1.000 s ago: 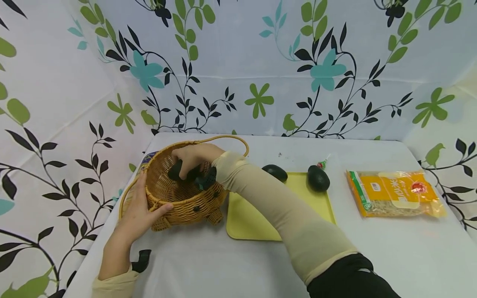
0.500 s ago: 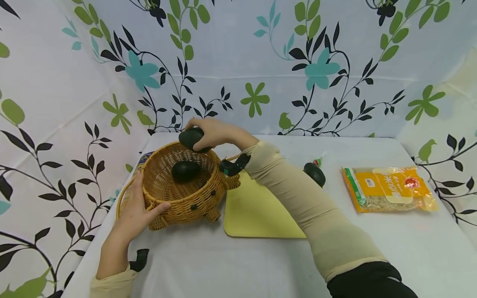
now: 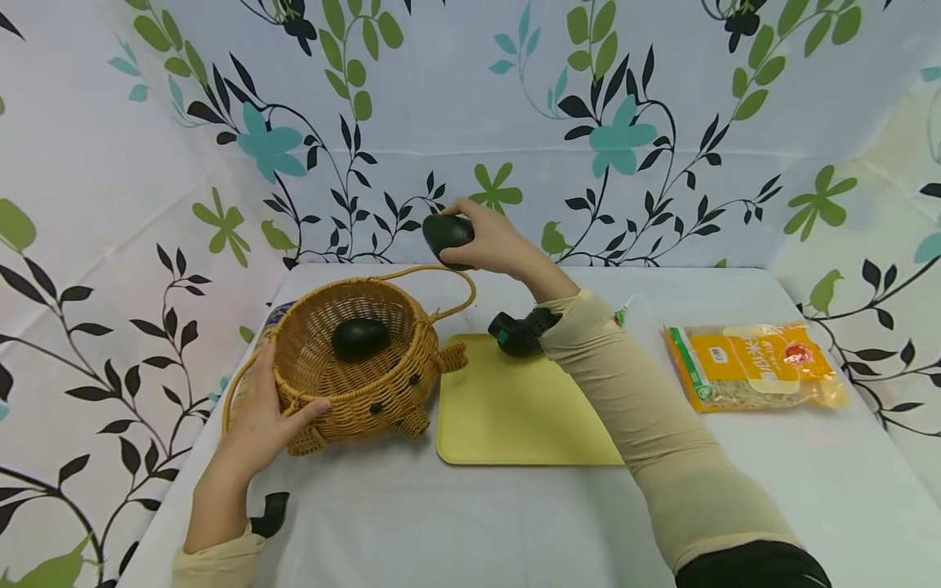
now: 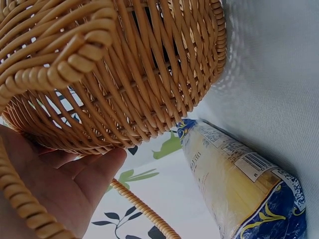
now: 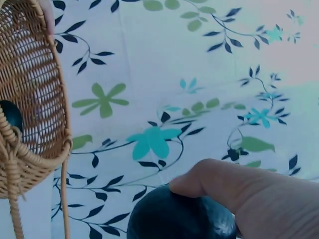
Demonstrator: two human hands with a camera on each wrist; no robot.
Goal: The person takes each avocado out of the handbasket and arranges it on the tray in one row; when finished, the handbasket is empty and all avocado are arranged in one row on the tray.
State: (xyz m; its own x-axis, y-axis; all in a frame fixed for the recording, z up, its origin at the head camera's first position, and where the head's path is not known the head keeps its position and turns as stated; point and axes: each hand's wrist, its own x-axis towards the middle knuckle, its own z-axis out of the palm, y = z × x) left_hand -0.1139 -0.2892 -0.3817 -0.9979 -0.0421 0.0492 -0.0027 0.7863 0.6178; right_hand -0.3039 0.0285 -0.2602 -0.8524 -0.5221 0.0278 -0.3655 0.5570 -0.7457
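Avocado [image 3: 445, 235], gripped in right hand [image 3: 491, 240], raised far right of basket [image 3: 349, 418]; smooth skin could slip if pinch loosens. Left hand [image 3: 259, 420], fingers outstretched against wicker's left side; uneven push might tip it.

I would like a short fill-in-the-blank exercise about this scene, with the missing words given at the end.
1. A raised avocado is held by the ____ hand.
2. The basket with a second avocado inside is touched by the ____ hand.
3. The tray is ____ in colour.
4. In the head view, the orange bag lies to the ____ of the tray.

Missing words: right; left; yellow; right.
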